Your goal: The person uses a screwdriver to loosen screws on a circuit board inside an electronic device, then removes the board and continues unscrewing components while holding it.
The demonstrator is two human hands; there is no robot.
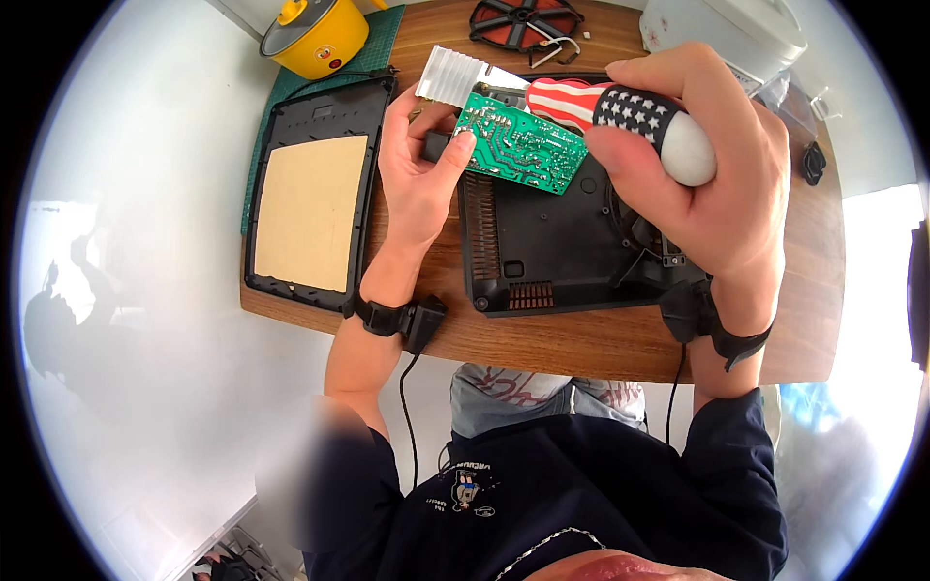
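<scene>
My left hand is closed on a green circuit board, thumb on its soldered face. A silver finned heat sink sits along the board's upper left edge. My right hand is wrapped round the thick handle of a screwdriver, striped red and white, with white stars on black and a white rounded end. The tool points left towards the heat sink. Its tip is hard to make out, so I cannot tell whether it touches a screw. Both hands are above a black plastic housing.
To the left lies a black frame with a tan panel, partly over a green cutting mat. Behind are a yellow electric pot, a red and black round coil and a white container. A small black part lies far right.
</scene>
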